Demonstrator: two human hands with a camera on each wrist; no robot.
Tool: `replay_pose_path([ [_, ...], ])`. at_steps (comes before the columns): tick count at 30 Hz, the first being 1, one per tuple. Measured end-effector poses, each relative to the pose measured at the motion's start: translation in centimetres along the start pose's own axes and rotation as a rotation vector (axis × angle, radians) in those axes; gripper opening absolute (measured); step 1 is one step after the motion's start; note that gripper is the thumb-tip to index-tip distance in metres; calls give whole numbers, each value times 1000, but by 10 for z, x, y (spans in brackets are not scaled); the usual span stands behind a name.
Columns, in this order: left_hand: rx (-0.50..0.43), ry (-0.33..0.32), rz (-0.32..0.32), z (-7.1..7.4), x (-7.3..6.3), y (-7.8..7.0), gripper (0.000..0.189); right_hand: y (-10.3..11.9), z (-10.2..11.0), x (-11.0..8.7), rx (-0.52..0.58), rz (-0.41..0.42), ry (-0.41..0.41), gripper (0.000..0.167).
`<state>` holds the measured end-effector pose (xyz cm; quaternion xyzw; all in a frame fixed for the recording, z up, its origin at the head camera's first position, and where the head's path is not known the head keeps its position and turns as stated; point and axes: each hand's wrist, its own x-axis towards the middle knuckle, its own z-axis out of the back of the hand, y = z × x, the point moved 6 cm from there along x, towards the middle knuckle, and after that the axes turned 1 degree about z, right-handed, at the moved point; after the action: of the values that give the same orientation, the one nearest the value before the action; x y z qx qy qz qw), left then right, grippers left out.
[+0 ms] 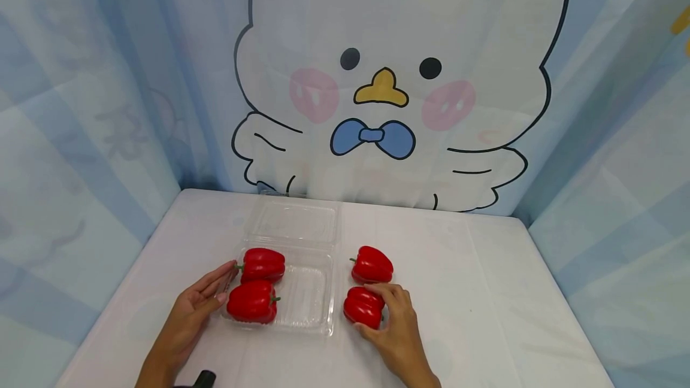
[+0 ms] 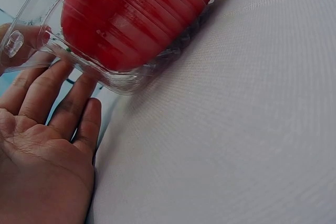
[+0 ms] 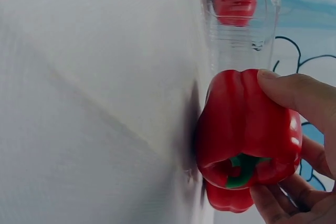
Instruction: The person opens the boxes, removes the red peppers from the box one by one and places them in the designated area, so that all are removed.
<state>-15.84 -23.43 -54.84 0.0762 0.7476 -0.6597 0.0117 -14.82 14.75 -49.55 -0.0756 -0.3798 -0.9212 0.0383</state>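
Observation:
My right hand (image 1: pixel 396 331) grips a red bell pepper (image 1: pixel 363 307) with the thumb on one side and fingers on the other; its green stem (image 3: pixel 242 170) faces the wrist camera. Just behind it lies another red bell pepper (image 1: pixel 373 264). Left of these is a clear plastic clamshell container (image 1: pixel 307 298), its lid (image 1: pixel 293 223) laid back. Two red bell peppers fill the container's left half, one behind (image 1: pixel 263 264) and one in front (image 1: pixel 252 302). My left hand (image 1: pixel 190 310) rests against the container's left side, its fingers (image 2: pixel 47 93) nearly straight at the plastic wall.
A white cloth covers the table (image 1: pixel 474 298). Behind it hangs a light blue curtain (image 1: pixel 205 76) with a cartoon bird print, and curtain also stands at both sides. A small black object (image 1: pixel 205 379) shows at the bottom edge, near the left forearm.

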Motion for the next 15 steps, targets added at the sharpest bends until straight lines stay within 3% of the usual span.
replay_pose_path([
  [15,0,0,0,-1,0,-1,65,-2,-3,2,-22,6,33,74],
])
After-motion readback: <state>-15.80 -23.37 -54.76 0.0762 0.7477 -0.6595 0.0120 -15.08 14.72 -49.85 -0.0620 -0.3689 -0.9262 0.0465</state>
